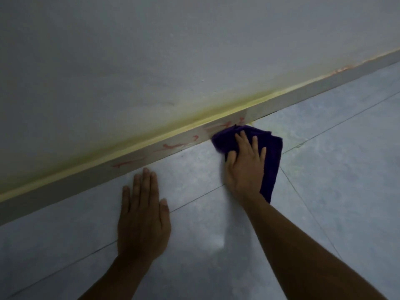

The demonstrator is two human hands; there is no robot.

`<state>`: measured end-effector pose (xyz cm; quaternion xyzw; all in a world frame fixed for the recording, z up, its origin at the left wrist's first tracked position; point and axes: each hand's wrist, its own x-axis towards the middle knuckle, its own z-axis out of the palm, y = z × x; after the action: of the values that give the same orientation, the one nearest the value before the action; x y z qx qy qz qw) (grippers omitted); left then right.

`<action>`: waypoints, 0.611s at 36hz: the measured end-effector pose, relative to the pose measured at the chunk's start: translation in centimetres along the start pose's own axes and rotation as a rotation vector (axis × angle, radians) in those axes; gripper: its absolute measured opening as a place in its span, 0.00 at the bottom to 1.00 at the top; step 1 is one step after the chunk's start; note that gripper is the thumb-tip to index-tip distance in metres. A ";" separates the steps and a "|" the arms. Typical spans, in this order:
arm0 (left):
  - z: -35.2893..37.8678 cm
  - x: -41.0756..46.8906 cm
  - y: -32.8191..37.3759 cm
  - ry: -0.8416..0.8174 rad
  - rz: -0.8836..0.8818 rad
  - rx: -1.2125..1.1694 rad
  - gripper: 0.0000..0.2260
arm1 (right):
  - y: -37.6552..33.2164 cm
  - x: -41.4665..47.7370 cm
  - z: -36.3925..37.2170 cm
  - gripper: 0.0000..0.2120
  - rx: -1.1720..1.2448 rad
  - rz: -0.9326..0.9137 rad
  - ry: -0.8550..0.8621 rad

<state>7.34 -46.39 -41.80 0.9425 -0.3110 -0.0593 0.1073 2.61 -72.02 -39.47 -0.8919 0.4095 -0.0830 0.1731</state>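
Note:
A purple cloth [269,148] lies bunched on the floor tiles against the pale baseboard [151,154]. My right hand [244,163] lies on top of it with fingers spread and nearly straight, pressing it toward the baseboard. Red scribbled marks [173,145] run along the baseboard to the left of the cloth. My left hand [142,211] rests flat on the tiled floor [324,169], palm down, fingers straight and pointing at the baseboard, holding nothing.
A grey-white wall [173,61] rises above the baseboard, with a yellow-green stain [194,114] along the joint. More reddish marks [344,69] show on the baseboard's top edge far right. Grout lines cross the bluish tiles.

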 end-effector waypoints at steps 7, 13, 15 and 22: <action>-1.7 -2.6 -4.8 -0.029 0.098 -0.076 0.31 | -1.3 -0.3 -1.7 0.23 0.313 0.154 0.095; -1.9 -3.7 -6.9 -0.039 0.097 -0.050 0.31 | -0.9 -1.2 -0.9 0.23 0.217 0.052 0.055; -1.9 -3.6 -6.7 -0.039 0.099 -0.060 0.30 | -0.7 -2.7 -0.6 0.24 0.163 -0.057 -0.003; -1.9 -3.8 -6.6 -0.050 0.088 -0.030 0.29 | -5.2 -13.2 1.6 0.29 -0.064 -0.443 -0.201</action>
<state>8.50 -38.62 -41.36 0.9244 -0.3538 -0.0829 0.1159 -1.82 -58.47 -39.11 -0.9687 0.1870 -0.0169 0.1622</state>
